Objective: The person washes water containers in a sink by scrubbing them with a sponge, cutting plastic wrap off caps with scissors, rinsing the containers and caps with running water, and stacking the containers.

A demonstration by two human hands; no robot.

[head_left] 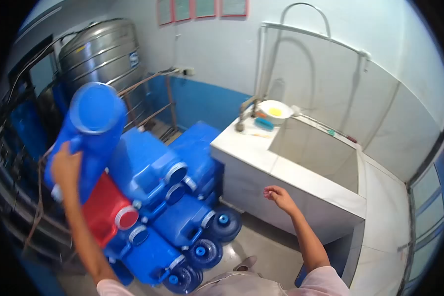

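Note:
My left hand [66,165] is closed around the handle of a blue water jug [96,148] at the left. The jug is raised and tilted, its round end [97,108] toward the upper side. It is partly in front of a red water jug [106,207] with a white-rimmed cap. My right hand [279,196] hangs in the air in front of the sink's side, fingers loosely bent and apart, with nothing visible held. Several blue water jugs [143,153] are stacked below and beside the held one.
Several round bottles [224,223] lie at the stack's foot. A tiled sink [315,153] stands at the right, with a white bowl [274,112] and a blue brush-like item [264,124] on its ledge. A steel tank [101,54] and metal piping [148,84] are at the back left.

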